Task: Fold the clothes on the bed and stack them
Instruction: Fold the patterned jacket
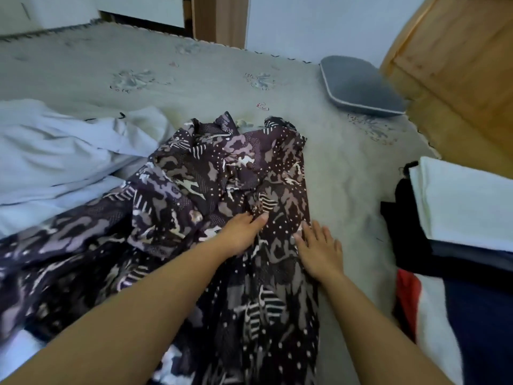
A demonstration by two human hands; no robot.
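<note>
Patterned dress [222, 190] lies crumpled mid-bed, its right edge straight. My left hand [241, 234] and right hand [319, 251] rest flat on it, grip slack, holding nothing. I'd smooth outward from here before folding, keeping that edge straight. Folded stack [458, 218] waits at the bed's [194, 79] right edge.

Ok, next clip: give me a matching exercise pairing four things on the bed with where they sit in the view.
Things:
1. patterned garment
2. grey cushion
3. folded stack
4. pale blue cloth

Places:
A. right edge of the view
B. left side, crumpled
C. centre, under both hands
D. far side, by the wooden headboard

Pairs: 1-C, 2-D, 3-A, 4-B. The left hand and right hand lie flat on the garment.
</note>
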